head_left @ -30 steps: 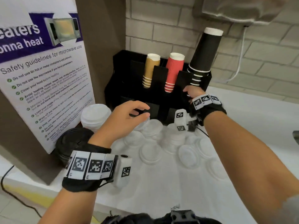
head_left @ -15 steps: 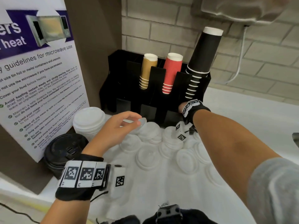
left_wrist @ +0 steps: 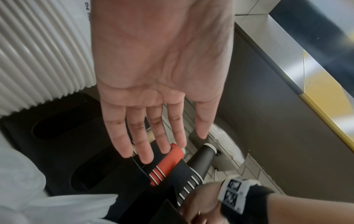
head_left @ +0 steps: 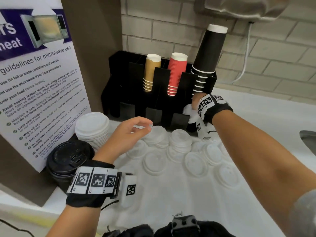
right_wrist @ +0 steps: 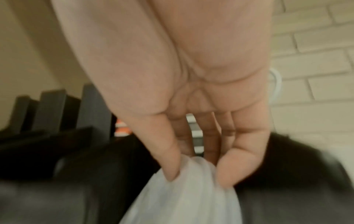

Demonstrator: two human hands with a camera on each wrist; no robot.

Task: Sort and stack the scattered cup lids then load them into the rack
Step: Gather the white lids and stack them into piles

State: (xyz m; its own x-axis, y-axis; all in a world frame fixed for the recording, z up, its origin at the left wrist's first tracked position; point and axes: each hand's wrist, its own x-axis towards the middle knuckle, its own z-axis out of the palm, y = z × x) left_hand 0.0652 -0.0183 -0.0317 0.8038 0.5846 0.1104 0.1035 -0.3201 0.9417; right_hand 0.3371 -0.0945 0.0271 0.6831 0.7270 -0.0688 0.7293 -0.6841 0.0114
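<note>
A short stack of white plastic cup lids [head_left: 190,112] is being gripped between thumb and fingers of the right hand [head_left: 198,101] at the black slotted rack's [head_left: 133,93] lower right compartment. The left hand [head_left: 126,134], fingers relaxed and empty, is hovering over white lids scattered [head_left: 196,161] across the white worktop [head_left: 171,199].

Rack [head_left: 130,100] stands at back of bench [head_left: 171,194], against brick wall [head_left: 282,53], w/ three cup stacks [head_left: 177,72] in its upper slots. Poster [head_left: 37,82] stands left of rack. Tall lid stack [head_left: 92,129] sits just in front of poster, dark lid stack [head_left: 68,161] nearer still. Loose lids [head_left: 195,161] lie spread on bench in front of rack. Left hand [head_left: 126,134] hovers over them, centre-left. Right hand [head_left: 196,101] is at rack's right end w/ held lids [head_left: 189,112] at lower slot.
</note>
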